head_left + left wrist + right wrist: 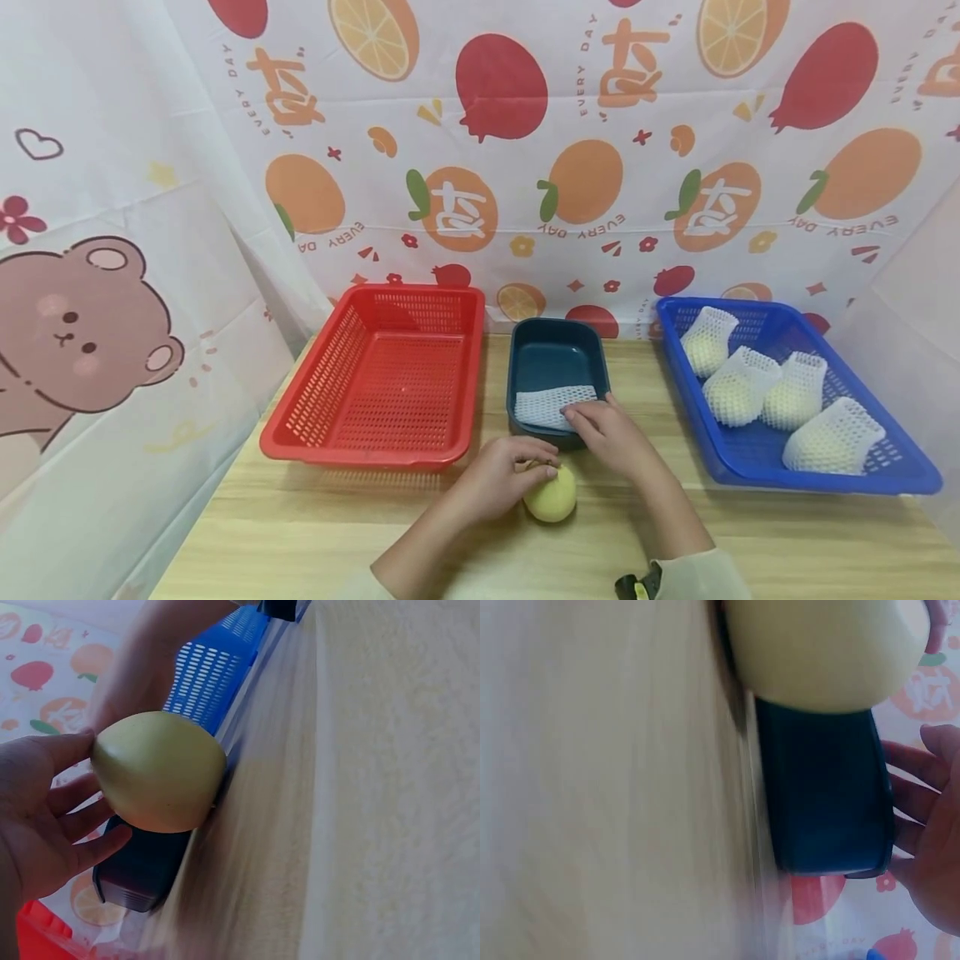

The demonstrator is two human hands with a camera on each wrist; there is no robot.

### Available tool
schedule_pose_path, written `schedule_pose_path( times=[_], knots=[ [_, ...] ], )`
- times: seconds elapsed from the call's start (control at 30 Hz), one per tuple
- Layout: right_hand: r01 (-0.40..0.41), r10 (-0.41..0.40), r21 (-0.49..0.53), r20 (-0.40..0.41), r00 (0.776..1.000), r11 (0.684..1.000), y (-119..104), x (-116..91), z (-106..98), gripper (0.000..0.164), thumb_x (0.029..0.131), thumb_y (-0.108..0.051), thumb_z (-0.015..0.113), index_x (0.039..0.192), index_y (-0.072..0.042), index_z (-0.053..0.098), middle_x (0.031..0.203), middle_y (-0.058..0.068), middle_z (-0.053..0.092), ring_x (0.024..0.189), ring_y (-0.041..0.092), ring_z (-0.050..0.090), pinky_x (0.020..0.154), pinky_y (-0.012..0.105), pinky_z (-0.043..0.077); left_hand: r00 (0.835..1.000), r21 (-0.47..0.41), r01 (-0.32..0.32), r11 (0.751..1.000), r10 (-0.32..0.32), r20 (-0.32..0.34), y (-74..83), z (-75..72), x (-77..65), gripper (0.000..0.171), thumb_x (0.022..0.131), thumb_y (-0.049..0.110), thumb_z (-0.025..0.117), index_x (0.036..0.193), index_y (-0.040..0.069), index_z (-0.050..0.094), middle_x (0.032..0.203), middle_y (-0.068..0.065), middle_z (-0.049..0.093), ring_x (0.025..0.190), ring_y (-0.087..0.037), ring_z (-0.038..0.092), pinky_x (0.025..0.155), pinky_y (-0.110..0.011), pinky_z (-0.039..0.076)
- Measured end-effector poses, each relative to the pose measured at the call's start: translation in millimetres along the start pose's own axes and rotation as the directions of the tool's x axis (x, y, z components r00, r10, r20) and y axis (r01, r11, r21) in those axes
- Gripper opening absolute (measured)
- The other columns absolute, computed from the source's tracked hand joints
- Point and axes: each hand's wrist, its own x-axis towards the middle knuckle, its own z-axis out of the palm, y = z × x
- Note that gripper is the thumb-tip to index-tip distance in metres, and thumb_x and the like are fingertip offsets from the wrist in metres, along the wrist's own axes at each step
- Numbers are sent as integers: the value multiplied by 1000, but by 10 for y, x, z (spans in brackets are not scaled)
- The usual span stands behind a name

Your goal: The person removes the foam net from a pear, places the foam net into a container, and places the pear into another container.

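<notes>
A round yellow pear rests on the wooden table in front of the small dark teal box. My left hand holds it by its upper end, thumb and fingers against its skin, also seen in the left wrist view on the pear. A white foam net sleeve lies flat in the near part of the box. Over the box's near right corner, my right hand touches the sleeve with its fingertips. From the right wrist view, its extended fingers reach behind the box wall.
Left of the box stands a red plastic basket with nothing seen inside. A blue basket on the right contains several pears in foam sleeves. A printed cloth hangs behind the table.
</notes>
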Motion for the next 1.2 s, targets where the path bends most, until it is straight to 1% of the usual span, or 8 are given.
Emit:
schedule_pose_path(
  times=[0.1,0.23,0.43,0.5,0.6,0.7,0.93,1.2],
  knots=[
    [-28,26,132,13,1000,991,-51,-63,-24,33,103,-35,50,118,-15,71,119,1,70,121,25,61,114,54,33,998,-16,-29,999,28,-58,33,-25,4,13,91,20,71,101,15,78,107,4,74,105,-7,66,95,-28,52],
    [-47,21,324,84,996,945,-153,-135,-87,34,99,-37,57,126,-19,67,128,-2,66,125,21,58,102,46,48,983,-21,-92,996,87,-163,122,-73,2,12,91,20,71,100,16,77,104,9,73,104,-6,66,94,-27,53],
    [-17,-108,487,227,968,873,-316,-197,-138,57,88,-30,74,140,-18,54,141,0,57,130,21,53,104,27,45,926,-48,-208,977,181,-330,272,-179,-8,11,91,18,71,96,11,77,101,7,73,100,-9,67,87,-26,56],
    [1,-135,508,227,965,861,-366,-201,-122,62,84,-28,79,140,-18,53,141,0,56,128,20,54,102,25,45,909,-54,-240,969,205,-364,297,-213,-10,11,91,18,71,95,10,77,100,5,73,99,-10,68,86,-26,56],
    [3,-132,541,200,971,841,-445,-195,-83,64,81,-27,82,139,-20,55,140,0,57,125,19,56,100,25,47,899,-41,-255,966,221,-379,315,-263,-18,12,91,19,71,98,11,77,103,5,72,102,-12,67,88,-29,56],
    [-6,-104,574,158,982,819,-515,-176,-35,63,81,-24,82,138,-19,56,139,1,57,120,20,59,97,28,51,911,-31,-194,981,168,-377,337,-316,-31,20,91,26,72,109,18,74,114,8,68,110,-11,63,92,-35,55],
    [-15,6,572,17,1000,820,-682,-126,66,64,82,-26,81,140,-20,54,137,0,56,111,26,59,89,27,55,951,-88,66,994,-90,-295,401,-424,-74,56,83,46,77,133,35,56,138,14,49,120,-17,52,90,-37,54],
    [97,14,503,-213,977,859,-841,-75,190,63,77,-15,85,134,-26,58,132,-5,58,116,19,54,89,30,54,948,-174,161,972,-201,-247,394,-453,-97,63,81,48,77,136,34,51,136,11,47,107,-19,54,75,-29,57]
  ],
)
